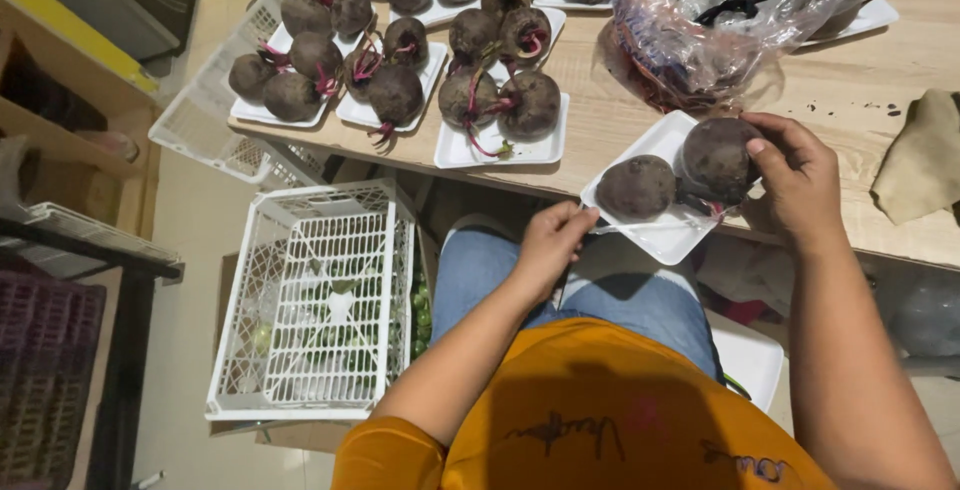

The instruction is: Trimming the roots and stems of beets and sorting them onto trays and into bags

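A white foam tray point(660, 235) juts over the near edge of the wooden table point(860, 100). On it lie two dark purple beetroots. My right hand point(795, 180) grips the larger beetroot point(715, 155) on the tray's right side. The smaller beetroot point(637, 186) rests free on the left. My left hand point(550, 240) pinches the tray's near left corner from below the table edge.
Several more foam trays point(500, 150) of beetroots point(395, 90) fill the far left of the table. A crumpled clear plastic bag point(720, 20) lies behind the tray, a tan cloth point(925, 155) at right. A white plastic crate point(320, 300) stands on the floor at left.
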